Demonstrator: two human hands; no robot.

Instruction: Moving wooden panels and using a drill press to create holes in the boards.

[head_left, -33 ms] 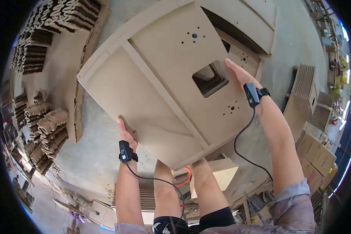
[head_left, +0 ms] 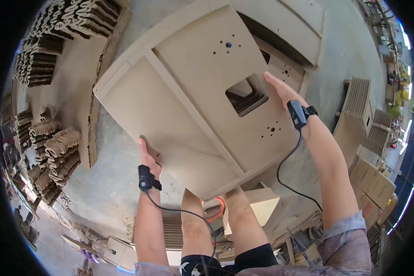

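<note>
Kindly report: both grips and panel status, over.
Left grip on brown panel, left edge; right grip, right edge, beside cutout. More panels lie partly behind.

Remotely, I make out a broad, flat, tan panel (head_left: pixel 170 115), black box-shaped wrist devices (head_left: pixel 296 115), black cloth shorts (head_left: pixel 255 257) with a white print at one leg, a curved orange-red cord (head_left: pixel 224 206), and mottled grey concrete floor (head_left: pixel 110 184).
</note>
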